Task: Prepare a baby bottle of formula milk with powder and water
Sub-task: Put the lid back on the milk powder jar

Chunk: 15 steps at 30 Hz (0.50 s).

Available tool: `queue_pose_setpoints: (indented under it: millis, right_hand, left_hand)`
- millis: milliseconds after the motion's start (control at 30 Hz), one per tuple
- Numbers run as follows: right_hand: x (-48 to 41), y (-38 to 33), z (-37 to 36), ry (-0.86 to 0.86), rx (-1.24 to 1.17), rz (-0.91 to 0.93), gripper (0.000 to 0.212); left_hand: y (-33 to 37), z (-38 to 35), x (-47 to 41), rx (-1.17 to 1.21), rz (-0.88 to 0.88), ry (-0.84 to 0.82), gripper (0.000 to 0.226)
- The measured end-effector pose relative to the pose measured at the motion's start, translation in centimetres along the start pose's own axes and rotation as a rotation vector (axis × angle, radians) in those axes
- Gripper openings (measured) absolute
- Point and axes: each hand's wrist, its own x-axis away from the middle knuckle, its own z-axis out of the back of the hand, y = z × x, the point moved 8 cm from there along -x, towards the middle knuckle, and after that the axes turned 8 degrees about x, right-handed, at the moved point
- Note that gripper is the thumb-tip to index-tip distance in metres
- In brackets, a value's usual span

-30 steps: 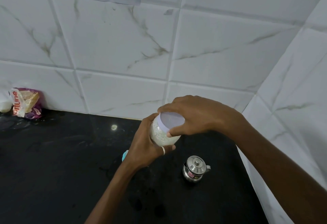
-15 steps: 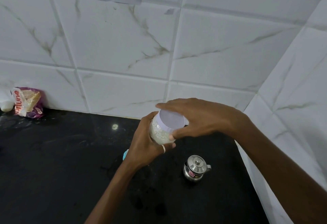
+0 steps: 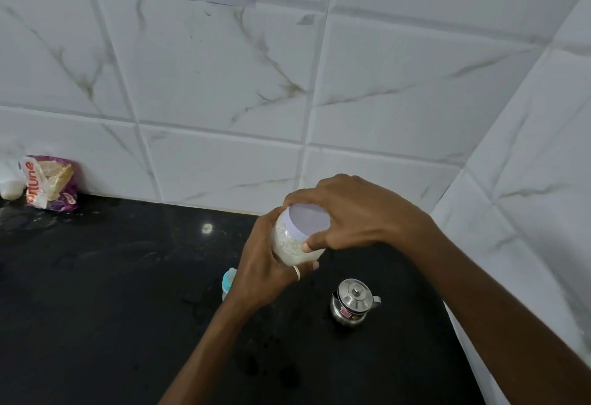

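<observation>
Jar (image 3: 289, 246): whitish powder, pale lilac lid (image 3: 308, 220). Counter (image 3: 96, 292) black. Tiles (image 3: 224, 85) white, grey-veined. Pot (image 3: 351, 304) silver.

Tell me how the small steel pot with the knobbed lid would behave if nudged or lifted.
The steel pot looks rigid and squat, so it would probably slide on the glossy black counter rather than tip. Its lid seems only to rest on top, so it may rattle or slip off if tilted.

A home kitchen is shown. A black stone counter (image 3: 96, 292) is backed by white marble-veined wall tiles (image 3: 208, 85). A small lidded steel pot (image 3: 353, 302) and a food packet (image 3: 51, 185) are seen on it.
</observation>
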Motion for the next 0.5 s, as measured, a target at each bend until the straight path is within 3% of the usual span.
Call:
queue_pose_setpoints:
  millis: [267,433,500]
  right_hand:
    - [0.2,0.3,-0.4,0.014,0.004,-0.048,0.065]
    - [-0.1,1.5,-1.8,-0.019,-0.098,-0.09,0.068]
    - [0.2,1.7,-2.3,-0.014,-0.161,-0.097,0.07]
  left_hand:
    - [-1.9,-0.7,-0.1,-0.074,0.073,0.01,0.059]
    - [-3.9,-1.1,-0.8,-0.007,0.151,0.0,0.073]
    - [-3.8,-1.4,-0.5,-0.012,0.153,-0.005,0.066]
